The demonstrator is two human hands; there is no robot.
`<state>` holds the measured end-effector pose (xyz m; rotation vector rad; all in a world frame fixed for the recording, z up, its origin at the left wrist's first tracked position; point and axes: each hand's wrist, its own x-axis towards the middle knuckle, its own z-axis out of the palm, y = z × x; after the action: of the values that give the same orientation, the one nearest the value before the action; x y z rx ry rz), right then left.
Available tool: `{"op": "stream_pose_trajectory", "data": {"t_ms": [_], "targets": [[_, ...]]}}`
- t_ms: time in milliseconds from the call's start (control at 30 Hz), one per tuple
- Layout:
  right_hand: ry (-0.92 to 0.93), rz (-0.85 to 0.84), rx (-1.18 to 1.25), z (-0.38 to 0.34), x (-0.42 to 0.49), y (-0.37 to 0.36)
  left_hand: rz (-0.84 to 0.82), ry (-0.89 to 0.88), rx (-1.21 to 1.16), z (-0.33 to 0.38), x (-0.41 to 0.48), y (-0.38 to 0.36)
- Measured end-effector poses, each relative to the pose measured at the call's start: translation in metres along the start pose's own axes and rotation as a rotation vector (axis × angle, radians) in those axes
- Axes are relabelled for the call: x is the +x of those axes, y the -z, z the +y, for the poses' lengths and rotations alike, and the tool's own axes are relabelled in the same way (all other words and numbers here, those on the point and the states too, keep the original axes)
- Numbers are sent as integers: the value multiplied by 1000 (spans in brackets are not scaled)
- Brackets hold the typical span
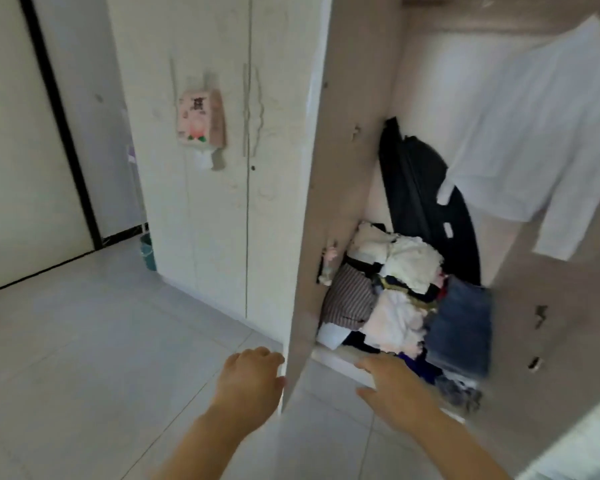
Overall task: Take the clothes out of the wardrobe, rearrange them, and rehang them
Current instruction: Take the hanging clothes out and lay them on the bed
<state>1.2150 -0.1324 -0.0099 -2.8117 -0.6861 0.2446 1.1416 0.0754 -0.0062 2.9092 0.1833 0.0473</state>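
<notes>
Our left grip holds the door by its edge. The right grip is open and empty, just right of the door, nearly at the clothes pile. Looks like unloading's barely started, so next we'd reach in and grab a piece.

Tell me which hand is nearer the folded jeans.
Right. The right hand reaches in just below-left of the folded jeans; the left hand holds the edge of the wardrobe door, farther left.

pink tissue pack: hanging, a tissue sticking out underneath | teal bin: on floor, down-left of tissue pack | black-framed door: far left of tissue pack | tiled floor: below tissue pack
</notes>
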Motion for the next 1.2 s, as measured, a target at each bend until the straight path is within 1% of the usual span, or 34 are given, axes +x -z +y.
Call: {"op": "stream_pose_trajectory", "data": {"t_ms": [100,233,400,533,667,933,1200], "targets": [[-113,56,-20,63,8,28,15,-164,-17,60,59,-4],[-221,139,-32,123,30,63,42,-317,-62,126,134,-3],[-288,244,-60,179,79,107,79,-502,-57,183,231,5],[-335,351,-52,212,130,147,120,-615,-130,212,314,16],[-356,418,-42,239,176,195,138,-683,-194,240,385,40],[-395,569,-124,303,255,288,265,-766,-328,309,520,82],[-280,745,-220,397,352,381,442,-774,-371,384,646,114]]}}
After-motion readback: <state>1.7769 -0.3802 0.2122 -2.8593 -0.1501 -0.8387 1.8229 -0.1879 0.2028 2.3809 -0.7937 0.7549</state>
